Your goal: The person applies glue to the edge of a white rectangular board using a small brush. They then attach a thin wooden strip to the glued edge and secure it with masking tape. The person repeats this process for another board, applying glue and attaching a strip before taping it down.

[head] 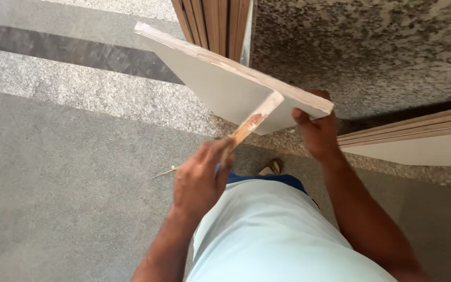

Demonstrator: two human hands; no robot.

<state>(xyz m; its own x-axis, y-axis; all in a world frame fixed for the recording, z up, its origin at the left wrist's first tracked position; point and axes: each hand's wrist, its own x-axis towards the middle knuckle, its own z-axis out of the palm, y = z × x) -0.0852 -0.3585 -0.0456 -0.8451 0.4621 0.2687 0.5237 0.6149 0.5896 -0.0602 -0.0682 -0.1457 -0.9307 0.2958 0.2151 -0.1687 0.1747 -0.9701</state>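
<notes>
Closest to the camera is the person's pale blue shirt [277, 235], with a bit of blue cloth above it. One shoe [271, 168] peeks out on the grey floor [53, 183].

Just past the shirt is the left hand [200, 180]. Its fingers are curled shut around the low end of a thin strip [257, 119]. The strip is white on one side and bare wood on the other. Its top end lies against the near edge of a flat white board [225, 86].

The right hand [317, 128] grips the near corner of the board, thumb on the white face and fingers tucked behind. The board is up in the air, tilted, with its far corner pointing away to the left. Its edge shows rough brown wood layers.

A thin splinter [164, 171] lies on the floor near the left hand.

Farther off more boards [212, 23] stand on edge, and others [408, 138] lie at the right beside a speckled stone slab [361, 47].

What could go wrong: the strip looks thin, so it may snap if pulled hard. The rough edge could poke a sharp splinter into a finger. The board is held at just one corner, so it could slip and drop near the shoe
</notes>
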